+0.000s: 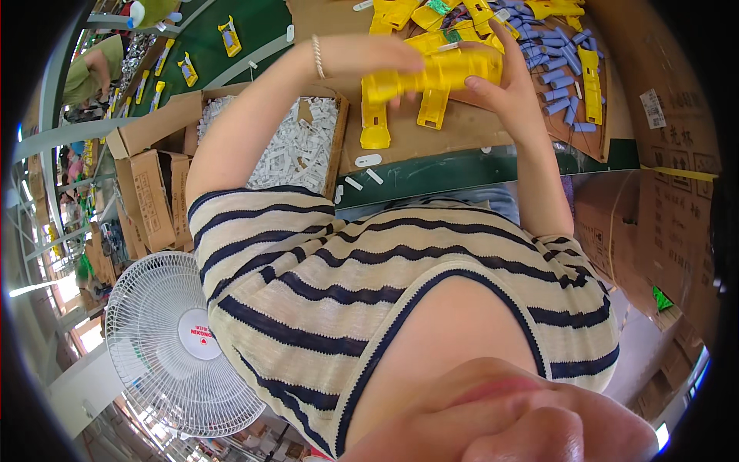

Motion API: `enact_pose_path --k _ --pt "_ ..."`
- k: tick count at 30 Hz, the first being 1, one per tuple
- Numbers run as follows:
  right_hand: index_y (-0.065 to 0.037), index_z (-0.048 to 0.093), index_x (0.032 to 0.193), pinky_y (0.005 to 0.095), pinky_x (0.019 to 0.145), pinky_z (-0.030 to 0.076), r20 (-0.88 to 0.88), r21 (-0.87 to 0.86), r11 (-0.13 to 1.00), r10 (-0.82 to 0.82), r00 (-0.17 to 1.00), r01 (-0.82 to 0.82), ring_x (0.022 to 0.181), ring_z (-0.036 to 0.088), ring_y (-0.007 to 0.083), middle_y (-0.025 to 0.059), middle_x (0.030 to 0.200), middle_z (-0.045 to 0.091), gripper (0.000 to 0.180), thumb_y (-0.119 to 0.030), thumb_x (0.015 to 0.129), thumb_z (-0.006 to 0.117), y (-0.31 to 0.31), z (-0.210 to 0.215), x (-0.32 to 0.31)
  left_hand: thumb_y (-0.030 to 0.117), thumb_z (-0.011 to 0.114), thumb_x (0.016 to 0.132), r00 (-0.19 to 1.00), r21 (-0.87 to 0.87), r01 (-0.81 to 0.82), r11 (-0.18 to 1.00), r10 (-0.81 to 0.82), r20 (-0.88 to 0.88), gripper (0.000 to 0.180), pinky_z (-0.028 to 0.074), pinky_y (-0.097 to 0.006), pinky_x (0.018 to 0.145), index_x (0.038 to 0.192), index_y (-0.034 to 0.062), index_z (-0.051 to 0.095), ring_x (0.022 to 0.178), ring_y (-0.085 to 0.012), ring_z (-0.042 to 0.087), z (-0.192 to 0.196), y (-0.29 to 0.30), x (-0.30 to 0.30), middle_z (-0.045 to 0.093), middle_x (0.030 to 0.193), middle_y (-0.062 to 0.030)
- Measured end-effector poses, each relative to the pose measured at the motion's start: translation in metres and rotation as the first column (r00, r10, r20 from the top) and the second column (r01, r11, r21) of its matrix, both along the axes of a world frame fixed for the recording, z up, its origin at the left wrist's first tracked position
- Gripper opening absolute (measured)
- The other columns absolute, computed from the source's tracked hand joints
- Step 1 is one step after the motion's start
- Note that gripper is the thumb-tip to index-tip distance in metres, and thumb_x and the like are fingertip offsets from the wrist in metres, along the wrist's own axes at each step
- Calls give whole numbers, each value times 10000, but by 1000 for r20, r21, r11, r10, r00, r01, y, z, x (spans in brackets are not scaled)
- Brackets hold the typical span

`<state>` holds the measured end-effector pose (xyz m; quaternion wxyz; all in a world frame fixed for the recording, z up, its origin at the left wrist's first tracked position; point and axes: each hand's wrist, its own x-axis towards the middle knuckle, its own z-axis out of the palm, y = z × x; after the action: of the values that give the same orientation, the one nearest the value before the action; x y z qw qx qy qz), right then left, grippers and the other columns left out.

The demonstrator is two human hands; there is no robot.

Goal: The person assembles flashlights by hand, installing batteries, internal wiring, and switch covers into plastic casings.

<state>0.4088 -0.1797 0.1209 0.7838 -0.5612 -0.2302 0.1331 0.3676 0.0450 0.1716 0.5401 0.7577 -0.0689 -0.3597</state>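
Over the workbench, a long yellow plastic casing (443, 75) is held up level, slightly smeared by motion. My right hand (504, 88) is closed round its right end, thumb across the near face. At the left end, my left hand (373, 58) is blurred; it grips the casing, with fingertips showing just below it. Beneath and behind lie more yellow casings (375, 127), some carrying green pieces (439, 6). Right of my right hand is a heap of blue-purple cylinders (556, 77) with thin wires, and another yellow casing (590, 85) rests upon it.
Left of the cardboard work surface (477, 137) stands a box full of small white parts (296, 146). Loose white pieces (369, 160) lie along the green bench edge (431, 171). Tall cartons (677, 154) flank the right; a white fan (188, 343) stands at lower left. Yellow casings (229, 37) dot the green belt.
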Motion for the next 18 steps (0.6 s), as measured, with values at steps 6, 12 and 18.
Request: enact_pose_path --k 6,12,18 --pt "-8 614 1079 243 668 457 51 -616 657 583 811 -434 776 582 90 41 839 641 320 -197 825 663 -24 11 61 397 513 916 747 742 194 641 -587 312 400 485 -336 794 1105 55 596 846 -268 629 -32 28 0 630 1009 -122" --pt "-55 473 1306 315 911 420 -17 -70 842 -538 843 535 1107 535 282 165 1218 558 503 -259 866 607 -17 44 185 384 708 745 579 923 361 132 -808 -111 750 500 -385 814 1335 59 378 906 -354 622 -55 18 30 601 1126 -207" --pt "-9 337 1384 367 932 430 487 -823 428 190 853 375 1145 515 331 243 1278 501 745 -298 797 693 6 18 187 366 721 714 969 908 -151 392 -123 214 788 529 -395 747 1346 76 351 882 -292 641 -112 23 21 623 1009 -220"
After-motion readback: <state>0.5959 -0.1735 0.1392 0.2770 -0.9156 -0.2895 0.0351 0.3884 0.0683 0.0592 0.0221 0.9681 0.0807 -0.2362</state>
